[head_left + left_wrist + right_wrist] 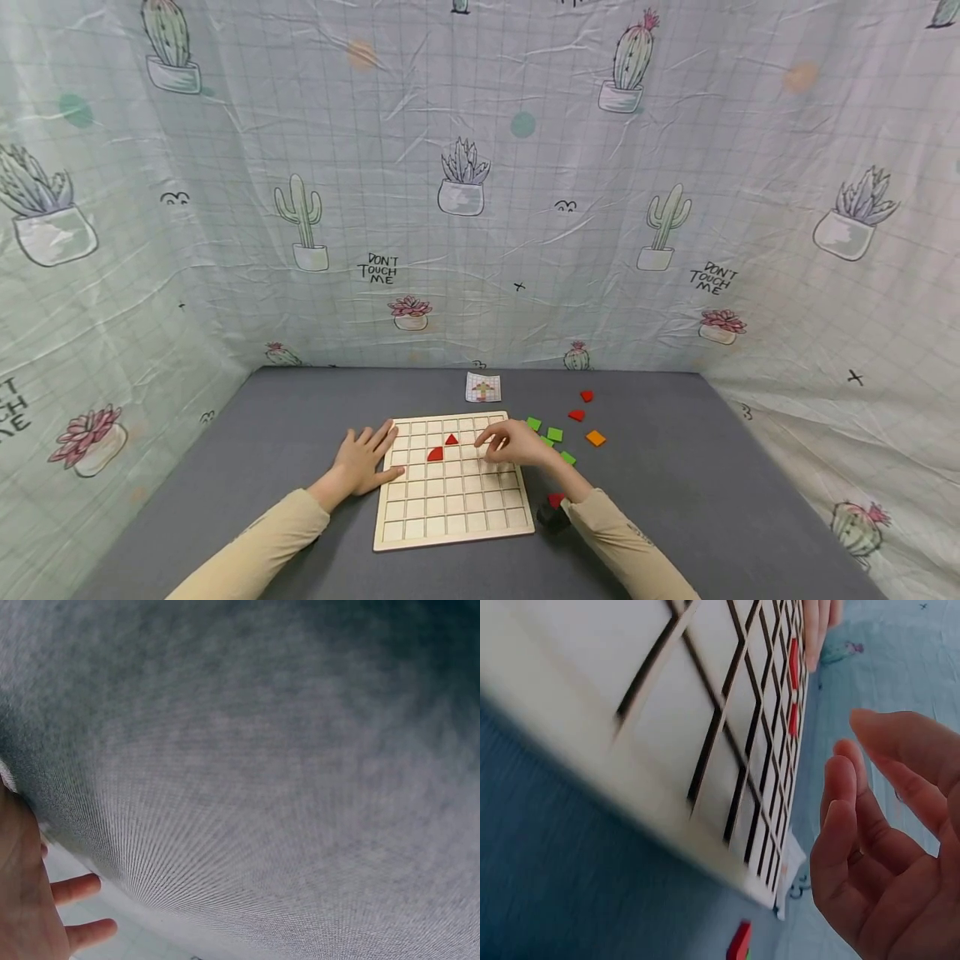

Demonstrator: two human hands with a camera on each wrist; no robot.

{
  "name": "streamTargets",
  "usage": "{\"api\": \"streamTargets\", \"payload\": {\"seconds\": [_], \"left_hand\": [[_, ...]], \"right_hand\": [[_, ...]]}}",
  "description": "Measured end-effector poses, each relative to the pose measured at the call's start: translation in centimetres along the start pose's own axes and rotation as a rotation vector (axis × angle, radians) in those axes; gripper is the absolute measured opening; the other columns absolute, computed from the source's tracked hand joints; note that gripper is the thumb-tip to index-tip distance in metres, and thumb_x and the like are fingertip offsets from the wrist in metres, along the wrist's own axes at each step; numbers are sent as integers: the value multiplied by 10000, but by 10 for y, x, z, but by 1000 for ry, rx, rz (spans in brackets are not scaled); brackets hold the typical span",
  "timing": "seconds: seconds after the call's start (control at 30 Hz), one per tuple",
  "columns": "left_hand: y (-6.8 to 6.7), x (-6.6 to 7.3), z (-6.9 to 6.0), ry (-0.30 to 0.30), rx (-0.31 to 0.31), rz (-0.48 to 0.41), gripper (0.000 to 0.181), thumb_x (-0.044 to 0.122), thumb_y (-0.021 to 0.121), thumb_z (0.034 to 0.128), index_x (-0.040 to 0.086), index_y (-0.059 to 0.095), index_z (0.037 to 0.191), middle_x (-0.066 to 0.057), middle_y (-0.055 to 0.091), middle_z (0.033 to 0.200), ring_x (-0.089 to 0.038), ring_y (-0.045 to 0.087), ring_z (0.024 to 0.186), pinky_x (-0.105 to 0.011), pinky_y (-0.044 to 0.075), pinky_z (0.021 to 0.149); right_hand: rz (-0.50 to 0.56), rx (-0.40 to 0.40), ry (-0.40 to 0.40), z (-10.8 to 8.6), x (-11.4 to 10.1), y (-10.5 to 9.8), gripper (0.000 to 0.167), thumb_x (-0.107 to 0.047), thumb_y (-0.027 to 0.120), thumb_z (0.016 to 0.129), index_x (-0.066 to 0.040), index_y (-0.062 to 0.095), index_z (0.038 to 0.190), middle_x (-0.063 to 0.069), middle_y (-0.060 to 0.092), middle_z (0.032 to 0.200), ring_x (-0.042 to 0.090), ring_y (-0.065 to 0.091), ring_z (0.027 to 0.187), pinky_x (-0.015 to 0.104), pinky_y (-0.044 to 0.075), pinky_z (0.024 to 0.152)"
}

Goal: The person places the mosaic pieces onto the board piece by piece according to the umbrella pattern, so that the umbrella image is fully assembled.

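Note:
A pale wooden board (453, 504) with a grid of square cells lies on the grey table. Two red pieces sit in its upper cells: a triangle (452, 439) and a piece with a curved edge (436, 454). My left hand (362, 461) rests on the board's left edge, fingers spread; part of it shows in the left wrist view (26, 885). Over the board's right side hovers my right hand (517, 444), its fingers loosely bent. The right wrist view shows that hand (900, 847) with thumb and fingertips apart and nothing visible between them.
Right of the board lie several green squares (555, 434), an orange square (596, 438) and red pieces (577, 415). Another red piece (556, 500) is partly hidden by my right wrist. A small printed pattern card (482, 387) lies behind the board, near the curtain (517, 317).

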State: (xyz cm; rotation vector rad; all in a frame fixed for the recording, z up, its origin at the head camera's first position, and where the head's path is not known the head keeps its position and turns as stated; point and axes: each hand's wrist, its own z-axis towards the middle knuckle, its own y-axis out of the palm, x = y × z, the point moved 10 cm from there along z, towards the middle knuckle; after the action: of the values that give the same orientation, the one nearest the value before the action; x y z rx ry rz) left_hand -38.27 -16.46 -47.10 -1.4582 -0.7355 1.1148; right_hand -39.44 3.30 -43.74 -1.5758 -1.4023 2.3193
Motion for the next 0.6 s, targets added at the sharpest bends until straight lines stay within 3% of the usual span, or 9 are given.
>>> {"api": "streamTargets", "payload": {"seconds": [0.1,0.23,0.37,0.4,0.6], "left_hand": [[7,-3,2,3,-3,-31,767,645,300,856,107,290,1403,-75,282,1457,-339,394,1219,-551,297,955],[22,-8,8,14,44,-35,825,710,104,830,165,135,1449,-49,154,1503,-343,376,1218,-569,270,953],[15,-5,5,19,50,-43,779,665,221,861,140,204,1435,-70,205,1488,-348,390,1204,-571,283,941],[7,-3,2,13,15,-53,769,644,294,860,106,275,1410,-83,268,1462,-347,395,1207,-565,290,948],[-4,2,-1,8,29,15,705,573,404,861,87,353,1369,-90,346,1418,-335,430,1173,-543,328,924]], "right_hand": [[21,2,25,-9,5,-8,234,-38,605,808,15,639,1033,170,651,823,324,593,696,219,435,559],[17,25,44,-18,13,-21,242,-56,617,808,7,638,1041,163,645,793,276,550,596,213,389,502],[-10,49,73,-29,23,-34,240,-79,618,819,-13,639,1049,127,633,786,153,515,578,220,394,506],[-15,53,82,-32,26,-37,239,-85,616,823,-15,640,1050,118,632,799,143,511,584,222,395,508],[-24,73,101,-50,40,-54,234,-90,626,818,13,641,1028,138,651,816,229,566,654,234,423,529]]}}
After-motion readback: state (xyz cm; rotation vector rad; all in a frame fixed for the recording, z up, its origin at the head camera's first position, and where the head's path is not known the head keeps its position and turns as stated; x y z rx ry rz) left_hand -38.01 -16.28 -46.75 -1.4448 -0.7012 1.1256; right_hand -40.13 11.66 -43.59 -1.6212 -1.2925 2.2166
